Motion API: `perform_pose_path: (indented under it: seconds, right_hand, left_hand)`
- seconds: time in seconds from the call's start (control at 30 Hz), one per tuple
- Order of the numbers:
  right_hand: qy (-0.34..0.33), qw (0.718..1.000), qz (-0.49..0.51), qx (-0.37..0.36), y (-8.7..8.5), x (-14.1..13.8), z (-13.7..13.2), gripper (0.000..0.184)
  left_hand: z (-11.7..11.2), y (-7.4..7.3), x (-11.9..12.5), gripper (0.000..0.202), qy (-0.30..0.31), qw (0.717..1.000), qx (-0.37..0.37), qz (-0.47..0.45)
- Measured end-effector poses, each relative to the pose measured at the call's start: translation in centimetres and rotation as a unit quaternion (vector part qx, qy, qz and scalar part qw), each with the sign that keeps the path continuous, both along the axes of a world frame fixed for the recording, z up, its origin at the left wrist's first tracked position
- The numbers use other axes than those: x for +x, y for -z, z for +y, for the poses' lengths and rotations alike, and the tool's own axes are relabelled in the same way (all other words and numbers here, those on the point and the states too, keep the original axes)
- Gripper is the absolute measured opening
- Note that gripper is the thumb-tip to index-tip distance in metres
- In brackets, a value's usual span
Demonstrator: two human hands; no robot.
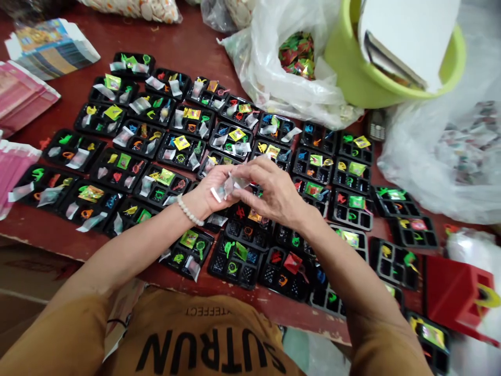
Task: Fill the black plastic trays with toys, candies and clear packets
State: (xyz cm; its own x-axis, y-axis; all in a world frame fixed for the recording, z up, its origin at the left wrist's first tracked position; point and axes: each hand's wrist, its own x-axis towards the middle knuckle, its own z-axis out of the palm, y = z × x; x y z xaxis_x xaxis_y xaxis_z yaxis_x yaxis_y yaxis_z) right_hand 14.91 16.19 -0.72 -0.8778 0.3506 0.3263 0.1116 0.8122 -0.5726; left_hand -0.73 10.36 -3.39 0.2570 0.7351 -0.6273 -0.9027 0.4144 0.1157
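Observation:
My left hand, with a beaded bracelet at the wrist, is turned palm up and cupped around small clear sachets. Over it, my right hand closes thumb and fingers on one of these sachets. Part of my left fingers is hidden behind the right hand. Beneath both hands stand rows of black compartment trays with small coloured plastic pieces and shiny packets. Many trays on the left, such as one tray, also hold clear sachets; several on the right show none.
A white plastic bag of shiny packets and a green bucket stand at the back. To the right are another plastic bag and a red tape dispenser. Pink folded card and a stack of printed cards lie left.

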Motion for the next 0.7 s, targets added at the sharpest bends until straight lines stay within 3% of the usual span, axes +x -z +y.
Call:
perform_pose_path:
  seconds: [0.1,0.17,0.3,0.37,0.47,0.57,0.63,0.7]
  right_hand:
    - [0.053,0.998,0.014,0.007,0.0,0.4,-0.7,0.021]
    - [0.131,0.990,0.045,0.004,-0.2,1.3,-0.1,0.017]
    - [0.333,0.941,0.043,0.031,0.2,4.2,3.4,0.016]
    - [0.382,0.924,-0.003,0.032,1.4,5.4,5.4,0.019]
    - [0.389,0.918,-0.068,0.014,3.9,6.1,7.3,0.021]
    - [0.394,0.911,-0.116,0.032,5.6,5.5,7.4,0.021]
    - [0.395,0.909,-0.116,0.073,5.3,4.8,6.4,0.024]
    - [0.358,0.926,-0.069,0.092,3.9,3.9,4.6,0.026]
  left_hand:
    - [-0.2,0.1,0.4,0.012,0.015,1.000,0.013,0.015]
    - [-0.4,0.0,0.3,0.015,0.031,0.999,0.019,0.038]
    - [-0.8,-0.5,-0.1,0.020,0.047,0.994,0.031,0.092]
    - [-0.9,-0.7,-0.2,0.020,0.046,0.994,0.034,0.098]
    - [-0.8,-0.7,-0.2,0.020,0.041,0.994,0.034,0.100]
    - [-0.6,-0.6,0.0,0.020,0.036,0.994,0.033,0.096]
    - [-0.3,-0.6,0.2,0.019,0.038,0.994,0.029,0.096]
    - [-0.2,-0.6,0.3,0.018,0.046,0.994,0.025,0.094]
